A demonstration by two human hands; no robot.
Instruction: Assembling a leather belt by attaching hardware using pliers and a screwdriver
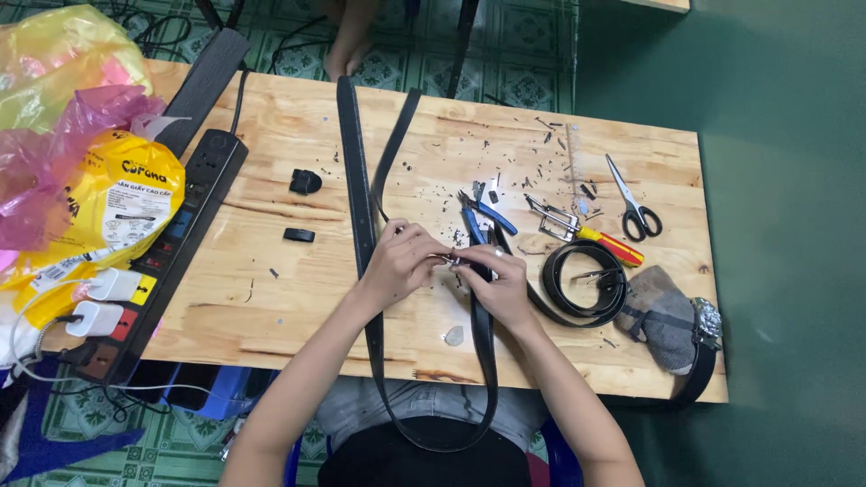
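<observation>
Both hands, left hand (397, 261) and right hand (496, 280), have a tight pinching grip on the long black leather belt (365, 225) mid-tabletop, and I reckon its loose loop below could snag and yank it free.

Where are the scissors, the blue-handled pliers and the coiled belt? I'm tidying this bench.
scissors (634, 209): head view, on the pivot just above the black handles.
blue-handled pliers (492, 215): head view, on one blue handle.
coiled belt (561, 307): head view, on the lower left of the black coil.

Long black belt (359, 171) looped across the wooden table.
</observation>
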